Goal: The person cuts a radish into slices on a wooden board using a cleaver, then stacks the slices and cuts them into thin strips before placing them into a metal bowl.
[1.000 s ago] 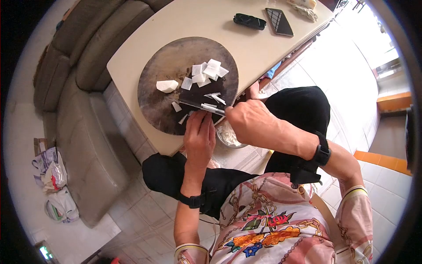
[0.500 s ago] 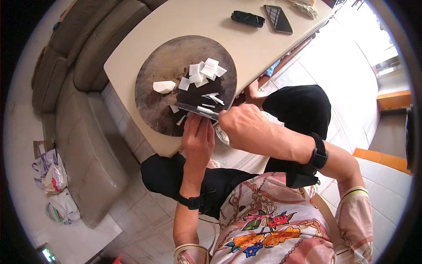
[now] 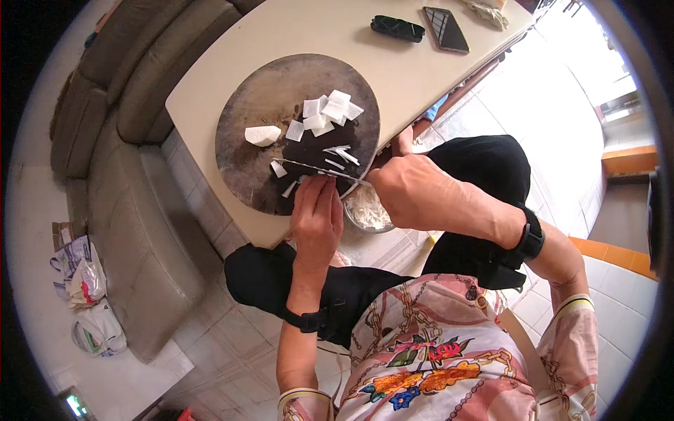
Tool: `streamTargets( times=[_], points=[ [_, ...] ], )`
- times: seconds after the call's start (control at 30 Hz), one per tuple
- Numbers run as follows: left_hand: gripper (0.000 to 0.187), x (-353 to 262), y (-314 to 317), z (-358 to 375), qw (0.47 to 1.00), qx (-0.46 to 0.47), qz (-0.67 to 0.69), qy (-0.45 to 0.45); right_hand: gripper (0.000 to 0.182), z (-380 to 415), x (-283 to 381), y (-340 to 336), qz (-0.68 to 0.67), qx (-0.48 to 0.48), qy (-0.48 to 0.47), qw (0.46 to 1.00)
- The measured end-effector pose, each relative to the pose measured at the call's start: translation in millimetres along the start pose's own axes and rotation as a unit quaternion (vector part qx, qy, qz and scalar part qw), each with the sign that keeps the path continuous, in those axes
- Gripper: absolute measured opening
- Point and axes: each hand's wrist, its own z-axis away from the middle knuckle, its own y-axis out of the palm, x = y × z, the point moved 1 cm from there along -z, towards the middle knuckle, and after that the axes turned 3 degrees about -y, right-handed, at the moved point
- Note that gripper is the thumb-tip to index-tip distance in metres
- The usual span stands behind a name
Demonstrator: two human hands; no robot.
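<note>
My right hand (image 3: 418, 200) is closed round the handle of a knife (image 3: 309, 168), whose thin blade reaches left across the round wooden chopping board (image 3: 246, 179). My left hand (image 3: 316, 217) has its fingers pressed together at the board's near edge, right against the blade. Under the fingertips is a white vegetable piece, mostly hidden. Beyond the blade lie thin white strips (image 3: 342, 154) and a pile of square white slices (image 3: 330, 111). A larger white chunk (image 3: 262, 135) sits to their left. Below the right hand, a bowl (image 3: 368, 210) contains white shreds.
The board rests on a cream table (image 3: 196, 91). A black case (image 3: 397, 29) and a phone (image 3: 446, 29) lie at its far side. A grey sofa (image 3: 133, 231) runs along the left, with bags (image 3: 81, 274) on the floor beyond.
My right hand has moved right and slightly down, and the knife blade now shows nearly edge-on instead of tilted. More of the bowl of shreds is visible. My left hand has barely moved.
</note>
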Motion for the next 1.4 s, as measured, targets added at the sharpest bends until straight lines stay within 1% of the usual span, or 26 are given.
streamTargets(
  times=[0.03, 0.17, 0.23, 0.27, 0.3, 0.33, 0.37, 0.4, 0.43, 0.5, 0.57, 0.63, 0.67, 0.73, 0.83, 0.9, 0.97, 1.03, 1.1, 1.13, 1.2, 1.27, 1.33, 1.4],
  points=[
    [0.021, 0.3, 0.4, 0.6, 1.000, 0.000, -0.001, 0.000, 0.010, -1.1, 1.5, -1.0, -0.009, -0.011, -0.019, 1.000],
    [0.020, 0.4, 2.7, 1.9, 1.000, -0.005, 0.011, -0.009, 0.008, -14.9, 6.8, 8.3, -0.015, -0.034, -0.019, 0.999],
    [0.020, 1.8, 0.5, 2.9, 1.000, -0.008, 0.012, -0.007, 0.006, -20.5, 6.3, 12.9, -0.032, -0.068, 0.002, 0.997],
    [0.020, 2.7, -0.2, 4.0, 1.000, -0.014, 0.022, 0.004, 0.005, -20.2, 4.4, 18.6, -0.043, -0.091, 0.029, 0.995],
    [0.019, 3.3, -1.0, 4.4, 0.999, -0.021, 0.032, 0.014, 0.005, -18.4, 4.6, 17.6, -0.042, -0.092, 0.025, 0.995],
    [0.019, 3.9, -3.1, 4.7, 0.999, -0.022, 0.031, 0.014, 0.005, -15.2, 4.3, 16.0, -0.047, -0.090, 0.043, 0.994],
    [0.019, 5.0, -6.5, 5.1, 0.999, -0.050, 0.015, 0.011, 0.005, -12.0, 3.1, 14.7, -0.051, -0.088, 0.061, 0.993],
    [0.019, 6.2, -9.9, 5.1, 0.997, -0.077, -0.001, 0.007, 0.006, -9.1, 1.3, 14.1, -0.053, -0.077, 0.052, 0.994],
    [0.019, 7.4, -13.4, 3.2, 0.997, -0.078, -0.001, 0.007, 0.006, -7.4, 1.3, 12.8, -0.053, -0.077, 0.051, 0.994],
    [0.022, 12.3, -19.2, -2.3, 0.995, -0.048, -0.059, -0.061, 0.013, -4.9, 2.4, 10.3, -0.059, -0.057, 0.044, 0.996],
    [0.023, 14.0, -20.3, -3.4, 0.994, -0.042, -0.064, -0.074, 0.014, -2.8, 3.2, 10.9, -0.063, -0.045, 0.046, 0.996],
    [0.023, 9.0, -24.1, -8.4, 0.992, -0.005, -0.089, -0.094, 0.014, -0.7, 4.5, 12.0, -0.067, -0.032, 0.048, 0.996],
    [0.023, 9.4, -24.2, -8.8, 0.992, -0.005, -0.089, -0.095, 0.014, 0.1, 5.0, 12.2, -0.077, -0.022, 0.052, 0.995],
    [0.021, 11.1, -23.5, -11.3, 0.987, 0.006, -0.111, -0.112, 0.014, -0.2, 5.0, 11.9, -0.086, -0.014, 0.056, 0.995],
    [0.018, 21.2, -21.3, -15.0, 0.985, 0.021, -0.136, -0.105, 0.014, -0.7, 2.8, 11.4, -0.081, -0.025, 0.059, 0.995],
    [0.016, 22.6, -21.5, -17.5, 0.985, 0.036, -0.138, -0.102, 0.007, -2.1, -1.8, 11.8, -0.054, -0.022, 0.042, 0.997],
    [0.014, 22.6, -20.6, -19.1, 0.984, 0.052, -0.139, -0.100, 0.007, -5.0, -6.3, 13.5, -0.048, -0.024, 0.045, 0.998],
    [0.011, 18.9, -17.8, -19.3, 0.993, 0.049, -0.095, -0.052, 0.007, -5.3, -7.2, 14.4, -0.041, -0.024, 0.048, 0.998],
    [0.012, 8.6, -17.3, -20.6, 0.995, 0.049, -0.081, -0.044, 0.006, -3.4, -4.6, 14.2, -0.061, -0.057, 0.062, 0.995],
    [0.013, 5.3, -17.1, -22.2, 0.996, 0.048, -0.067, -0.034, 0.006, -3.4, -3.1, 13.8, -0.061, -0.056, 0.062, 0.995],
    [0.013, 5.5, -19.8, -18.4, 0.997, 0.044, -0.060, -0.033, 0.014, -2.2, 0.4, 13.6, -0.069, -0.034, 0.061, 0.995],
    [0.013, 7.7, -23.2, -13.8, 0.997, 0.041, -0.054, -0.032, 0.014, -0.1, 2.4, 13.1, -0.068, -0.033, 0.058, 0.995],
    [0.020, 10.6, -26.0, -7.7, 0.997, 0.054, -0.048, -0.023, 0.014, 0.1, 4.2, 13.0, -0.069, -0.031, 0.053, 0.996],
    [0.019, 8.6, -25.9, -5.6, 0.998, 0.051, -0.033, -0.023, 0.015, -1.8, 5.1, 11.5, -0.065, -0.017, 0.059, 0.996]
  ],
)
